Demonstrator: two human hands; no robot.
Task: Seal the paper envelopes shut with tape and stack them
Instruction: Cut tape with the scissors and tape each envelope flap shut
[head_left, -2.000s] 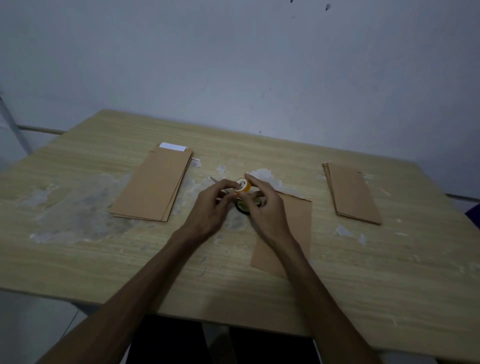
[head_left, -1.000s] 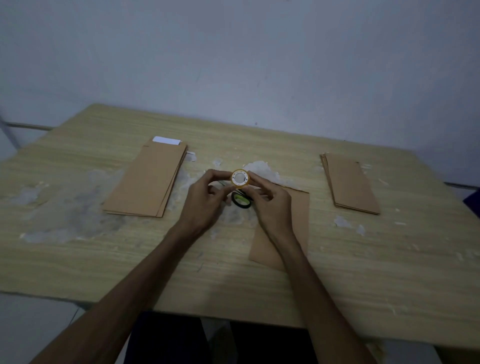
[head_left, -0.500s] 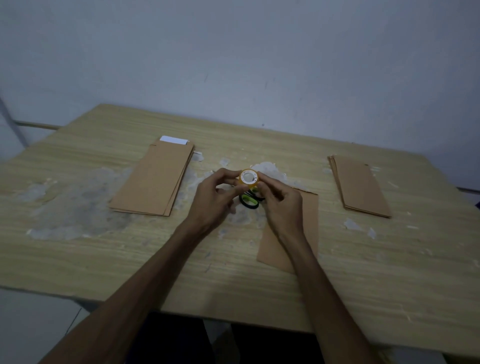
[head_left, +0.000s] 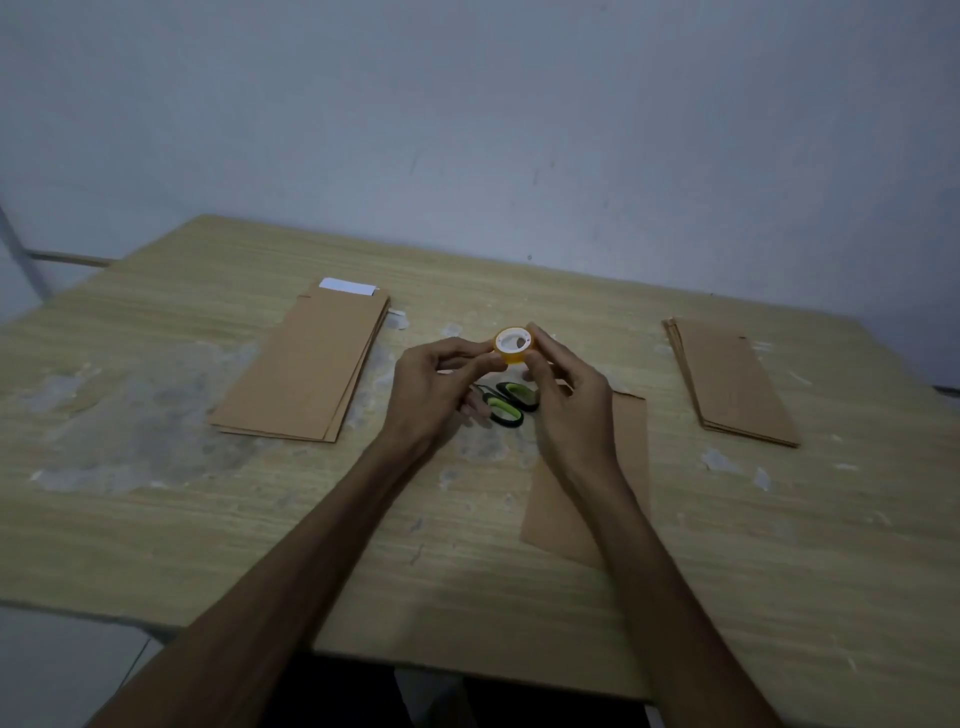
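A small roll of tape (head_left: 514, 345) with an orange rim and white core is held above the table's middle. My left hand (head_left: 434, 389) pinches its left side with thumb and fingers; my right hand (head_left: 571, 405) grips its right side. Under my right wrist lies one brown paper envelope (head_left: 631, 447) flat on the table. A stack of brown envelopes (head_left: 306, 374) lies to the left, with a white slip showing at its far end. A smaller stack of envelopes (head_left: 735, 382) lies to the right.
Scissors with black and green handles (head_left: 506, 405) lie on the wooden table (head_left: 208, 545) just below the tape, between my hands. Pale worn patches mark the tabletop. A grey wall stands behind the table's far edge.
Both hands have lifted the tape roll a little off the table and turned it, so its white core faces up. The scissors' handles now show beneath it.
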